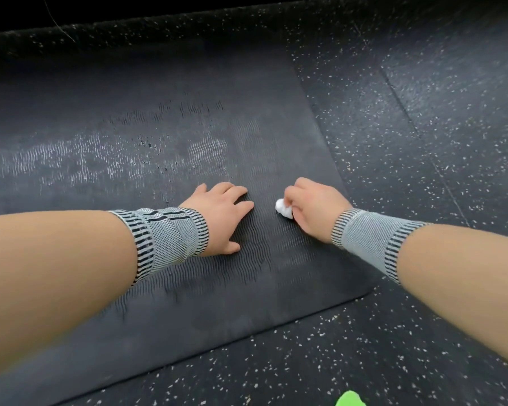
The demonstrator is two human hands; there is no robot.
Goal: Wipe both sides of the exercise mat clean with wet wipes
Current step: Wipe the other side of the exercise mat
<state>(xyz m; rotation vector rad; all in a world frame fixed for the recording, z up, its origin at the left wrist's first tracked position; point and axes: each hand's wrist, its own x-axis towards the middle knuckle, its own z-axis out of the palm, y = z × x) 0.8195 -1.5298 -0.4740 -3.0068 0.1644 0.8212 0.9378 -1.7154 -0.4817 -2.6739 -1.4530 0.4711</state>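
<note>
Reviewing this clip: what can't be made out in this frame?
- Head view: most of the wet wipe, balled inside the right hand.
- Mat underside: faces the floor.
- Mat's left end: cut by frame edge.
- Green object: cut by bottom edge, unidentifiable.

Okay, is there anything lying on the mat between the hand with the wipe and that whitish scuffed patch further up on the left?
Nothing loose lies there. The right hand holds the balled wet wipe against the mat. The left hand rests flat just beside it, toward the whitish patch, so it partly sits in that path.
</note>
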